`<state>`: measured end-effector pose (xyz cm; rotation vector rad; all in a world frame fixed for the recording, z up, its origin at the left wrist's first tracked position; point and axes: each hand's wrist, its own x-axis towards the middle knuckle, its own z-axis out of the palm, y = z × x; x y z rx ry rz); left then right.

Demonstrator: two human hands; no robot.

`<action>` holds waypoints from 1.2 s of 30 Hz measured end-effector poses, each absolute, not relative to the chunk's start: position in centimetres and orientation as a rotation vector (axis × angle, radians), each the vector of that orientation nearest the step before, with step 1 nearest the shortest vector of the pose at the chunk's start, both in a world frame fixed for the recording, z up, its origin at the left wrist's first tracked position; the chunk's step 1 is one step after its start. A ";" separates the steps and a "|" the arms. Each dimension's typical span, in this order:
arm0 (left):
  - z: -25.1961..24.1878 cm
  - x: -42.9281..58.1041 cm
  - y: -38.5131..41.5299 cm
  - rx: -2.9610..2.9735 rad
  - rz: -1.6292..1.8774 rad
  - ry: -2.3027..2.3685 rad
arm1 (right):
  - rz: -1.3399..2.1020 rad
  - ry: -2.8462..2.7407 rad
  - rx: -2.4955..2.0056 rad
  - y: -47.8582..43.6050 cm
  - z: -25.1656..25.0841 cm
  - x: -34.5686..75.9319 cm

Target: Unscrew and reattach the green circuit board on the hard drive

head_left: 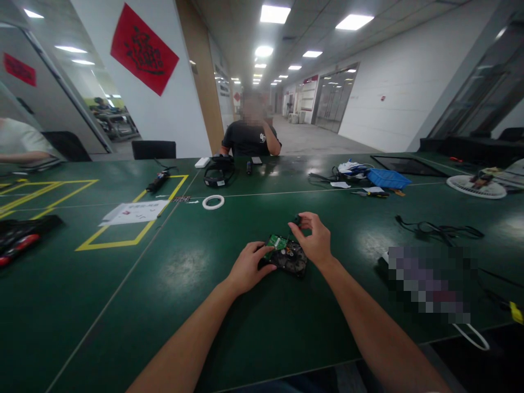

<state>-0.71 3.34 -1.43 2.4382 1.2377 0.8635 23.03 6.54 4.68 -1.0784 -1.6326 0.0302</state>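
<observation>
A hard drive [292, 263] lies on the green table in front of me, its underside up, with a green circuit board [278, 243] at its upper left. My left hand [250, 266] grips the drive's left side, thumb at the near edge and fingers over the board. Above the drive's far right part, my right hand [314, 237] pinches a small dark screwdriver [297, 219] between thumb and fingers. Its thin shaft points down at the drive; whether the tip touches is too small to tell.
On the green table [196, 327] are a white ring [213, 202], a paper sheet [135, 212], a blue basket [388, 178], pliers [370, 193], a black cable [440, 228] and a fan grille [476, 186]. A person [251, 136] sits across the table.
</observation>
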 end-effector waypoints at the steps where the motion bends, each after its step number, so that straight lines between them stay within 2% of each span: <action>1: -1.4 -0.7 3.3 2.434 0.863 1.238 | 0.014 -1.642 -1.076 6.5 4.7 23.1; 11: -1.2 -0.7 3.3 2.431 0.866 1.236 | -0.081 -1.648 -1.072 6.3 4.7 23.0; 18: -1.1 -0.7 3.2 2.427 0.848 1.247 | -0.013 -1.614 -1.050 6.5 4.6 22.9; 26: -1.2 -0.7 3.2 2.431 0.857 1.247 | -0.188 -1.635 -1.029 6.7 4.4 23.2; 36: -1.0 -0.7 3.2 2.427 0.854 1.242 | -0.200 -1.676 -1.016 6.6 4.7 23.3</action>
